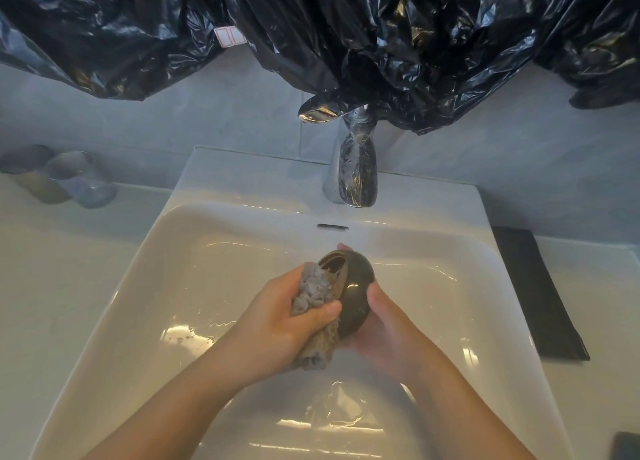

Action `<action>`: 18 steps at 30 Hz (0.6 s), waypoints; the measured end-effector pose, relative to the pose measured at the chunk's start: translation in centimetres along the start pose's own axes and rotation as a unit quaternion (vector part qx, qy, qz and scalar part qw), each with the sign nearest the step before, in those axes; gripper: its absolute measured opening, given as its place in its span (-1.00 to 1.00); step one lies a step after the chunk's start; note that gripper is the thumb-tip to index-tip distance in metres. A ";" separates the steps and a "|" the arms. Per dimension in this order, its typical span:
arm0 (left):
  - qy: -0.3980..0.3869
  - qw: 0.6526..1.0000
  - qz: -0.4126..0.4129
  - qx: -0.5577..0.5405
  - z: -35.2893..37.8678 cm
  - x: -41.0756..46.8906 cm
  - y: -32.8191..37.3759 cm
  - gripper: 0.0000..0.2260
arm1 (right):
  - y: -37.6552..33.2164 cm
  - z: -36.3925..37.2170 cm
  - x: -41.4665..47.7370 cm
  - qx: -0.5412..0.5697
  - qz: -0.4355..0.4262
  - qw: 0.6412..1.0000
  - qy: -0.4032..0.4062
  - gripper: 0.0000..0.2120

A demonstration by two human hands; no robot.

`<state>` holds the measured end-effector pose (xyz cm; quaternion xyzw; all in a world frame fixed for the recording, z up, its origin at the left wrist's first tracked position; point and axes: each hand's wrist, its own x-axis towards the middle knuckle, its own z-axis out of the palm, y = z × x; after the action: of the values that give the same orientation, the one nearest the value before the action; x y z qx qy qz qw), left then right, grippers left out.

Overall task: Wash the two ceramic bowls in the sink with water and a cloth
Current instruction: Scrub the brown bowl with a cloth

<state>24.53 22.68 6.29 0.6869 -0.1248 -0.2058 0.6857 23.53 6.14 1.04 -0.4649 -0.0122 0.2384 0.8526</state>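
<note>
A dark glazed ceramic bowl [356, 286] is held tilted on its side above the white sink [194, 251], its opening turned to the left. My right hand [384, 328] cups it from underneath and behind. My left hand [280, 321] grips a wet grey-brown cloth [317, 288] and presses it against the bowl's rim and inside. The cloth's tail hangs below my left palm. Only one bowl is in view. Water droplets lie on the basin floor.
A chrome faucet [353, 161] wrapped in clear film stands behind the basin. Black plastic sheeting [381, 37] hangs over the wall above. Two tumblers [69, 179] stand on the left counter. A black mat [536, 293] lies on the right counter.
</note>
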 end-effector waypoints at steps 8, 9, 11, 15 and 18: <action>0.013 0.991 -0.052 -0.119 -0.2 0.6 0.1 -0.74 | 0.1 -0.1 -0.5 -0.285 -0.143 0.944 0.088 -0.16; 0.009 0.991 -0.051 -0.127 -0.2 0.7 0.2 -0.74 | 0.0 -0.1 -0.6 -0.301 -0.148 0.938 0.087 -0.13; 0.018 0.996 -0.030 -0.087 -0.3 0.9 0.2 -0.81 | 0.1 -0.2 -0.7 -0.268 -0.119 0.953 0.080 -0.09; 0.031 0.957 0.080 0.278 -1.0 0.9 -0.8 -0.85 | -0.4 0.0 -0.5 -0.092 -0.011 0.988 0.122 -0.12; -0.019 0.912 0.132 0.388 -1.5 0.7 -1.4 -0.85 | -0.9 0.2 -0.6 -0.087 0.020 0.986 0.138 -0.47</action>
<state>25.66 23.78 4.75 0.8721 -0.2969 -0.0616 0.3840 23.29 5.69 2.01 -0.5660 0.0946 0.1867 0.7974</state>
